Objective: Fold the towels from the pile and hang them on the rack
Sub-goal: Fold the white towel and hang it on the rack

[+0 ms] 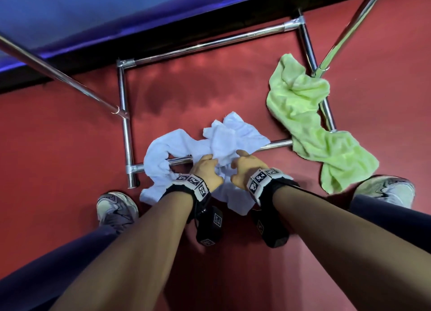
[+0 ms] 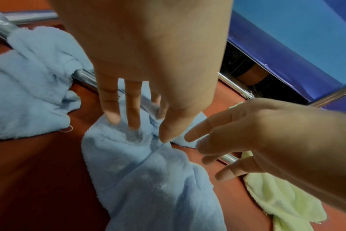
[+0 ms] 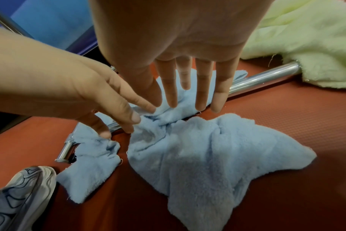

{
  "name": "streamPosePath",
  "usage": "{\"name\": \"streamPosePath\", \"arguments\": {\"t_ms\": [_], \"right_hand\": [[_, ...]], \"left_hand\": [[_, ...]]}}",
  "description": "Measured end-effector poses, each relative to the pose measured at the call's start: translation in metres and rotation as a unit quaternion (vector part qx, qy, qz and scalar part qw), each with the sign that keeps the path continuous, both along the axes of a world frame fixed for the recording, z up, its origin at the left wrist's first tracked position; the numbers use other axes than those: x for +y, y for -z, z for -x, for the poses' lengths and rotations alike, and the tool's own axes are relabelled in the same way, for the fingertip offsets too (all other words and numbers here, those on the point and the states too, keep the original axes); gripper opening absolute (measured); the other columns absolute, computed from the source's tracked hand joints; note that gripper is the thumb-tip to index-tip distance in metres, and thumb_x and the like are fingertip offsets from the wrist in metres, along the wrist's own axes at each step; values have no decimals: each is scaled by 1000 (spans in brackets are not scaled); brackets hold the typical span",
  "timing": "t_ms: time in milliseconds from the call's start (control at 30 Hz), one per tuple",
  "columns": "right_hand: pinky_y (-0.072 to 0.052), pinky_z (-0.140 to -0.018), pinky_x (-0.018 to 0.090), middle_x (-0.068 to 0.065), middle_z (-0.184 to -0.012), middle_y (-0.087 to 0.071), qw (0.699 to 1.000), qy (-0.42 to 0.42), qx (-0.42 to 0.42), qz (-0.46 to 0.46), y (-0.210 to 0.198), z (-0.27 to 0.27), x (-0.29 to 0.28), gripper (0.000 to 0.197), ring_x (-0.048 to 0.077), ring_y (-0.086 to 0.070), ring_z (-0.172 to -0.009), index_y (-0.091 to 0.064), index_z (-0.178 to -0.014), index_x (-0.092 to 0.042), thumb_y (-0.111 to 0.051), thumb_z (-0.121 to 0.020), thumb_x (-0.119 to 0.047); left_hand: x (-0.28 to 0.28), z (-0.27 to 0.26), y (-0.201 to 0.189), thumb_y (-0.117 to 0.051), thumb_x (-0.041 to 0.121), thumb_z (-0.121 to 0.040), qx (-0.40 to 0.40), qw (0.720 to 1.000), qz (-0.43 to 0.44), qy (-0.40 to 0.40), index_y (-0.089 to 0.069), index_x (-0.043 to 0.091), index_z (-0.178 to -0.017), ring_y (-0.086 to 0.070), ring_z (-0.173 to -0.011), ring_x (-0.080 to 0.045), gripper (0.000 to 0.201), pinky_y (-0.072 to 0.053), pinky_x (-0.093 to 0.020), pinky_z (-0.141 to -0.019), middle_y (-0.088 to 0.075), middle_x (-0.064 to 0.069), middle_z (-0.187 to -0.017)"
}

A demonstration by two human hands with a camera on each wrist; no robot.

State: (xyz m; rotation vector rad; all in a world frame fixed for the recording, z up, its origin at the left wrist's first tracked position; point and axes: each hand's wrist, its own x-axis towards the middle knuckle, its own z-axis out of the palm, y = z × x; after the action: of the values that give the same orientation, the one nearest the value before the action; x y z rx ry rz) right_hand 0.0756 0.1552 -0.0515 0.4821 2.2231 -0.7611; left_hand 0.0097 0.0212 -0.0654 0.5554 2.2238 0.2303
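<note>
A crumpled light blue towel (image 1: 233, 133) (image 2: 148, 179) (image 3: 207, 148) lies on the red floor, draped across the front bar of the chrome rack base (image 1: 205, 44). Both hands reach down to its bunched middle. My left hand (image 1: 204, 170) (image 2: 138, 128) touches the cloth with straight fingers and thumb tip. My right hand (image 1: 245, 168) (image 3: 186, 106) hovers beside it, fingers straight, tips at the towel's folds. Neither hand grips the cloth. A pale green towel (image 1: 303, 114) (image 3: 306, 39) lies crumpled over the base's right bar.
Two slanted chrome poles (image 1: 58, 75) (image 1: 345, 33) rise from the rack base. A blue padded surface (image 1: 93, 19) runs along the far side. My shoes (image 1: 116, 208) (image 1: 384, 189) stand on the red floor (image 1: 70, 147) on either side of the towels.
</note>
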Motion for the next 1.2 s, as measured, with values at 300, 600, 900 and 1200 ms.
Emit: {"name": "streamPosePath", "arguments": {"t_ms": [300,600,900,1200], "right_hand": [[-46,-98,34,2,-162,-6,998,-63,9,5,-36,-4,-1,47,29,-55,-122,-50,-130,-17,-62,-84,-16],[-52,-75,33,-2,-93,-51,987,16,150,-56,-121,6,-7,25,32,-63,-92,-53,-100,-25,-50,-78,-36],[-40,-77,29,11,-100,-66,958,10,271,-91,-248,4,5,20,33,-60,-99,-61,-97,-19,-62,-78,-21],[-38,-68,26,7,-84,-61,903,175,391,-13,-388,-24,-13,18,30,-60,-87,-61,-96,-10,-63,-78,-12]], "left_hand": [[6,8,-50,-76,7,-75,-25,987,-84,-138,-69,29,-75,-57,-78,-11,24,-41,-19,-73,-59,15,-73],[3,28,-147,-73,3,-61,-24,975,-139,-174,-56,25,-81,-60,-72,-23,34,-52,-30,-67,-60,-1,-77],[-18,14,-282,-72,16,-74,109,993,-41,-22,-54,14,-60,-50,-65,-27,23,-34,-27,-50,-50,-2,-59],[-35,-14,-427,-68,19,-78,212,973,-82,-22,-52,14,-60,-50,-69,-27,25,-30,-28,-49,-49,-3,-62]]}}
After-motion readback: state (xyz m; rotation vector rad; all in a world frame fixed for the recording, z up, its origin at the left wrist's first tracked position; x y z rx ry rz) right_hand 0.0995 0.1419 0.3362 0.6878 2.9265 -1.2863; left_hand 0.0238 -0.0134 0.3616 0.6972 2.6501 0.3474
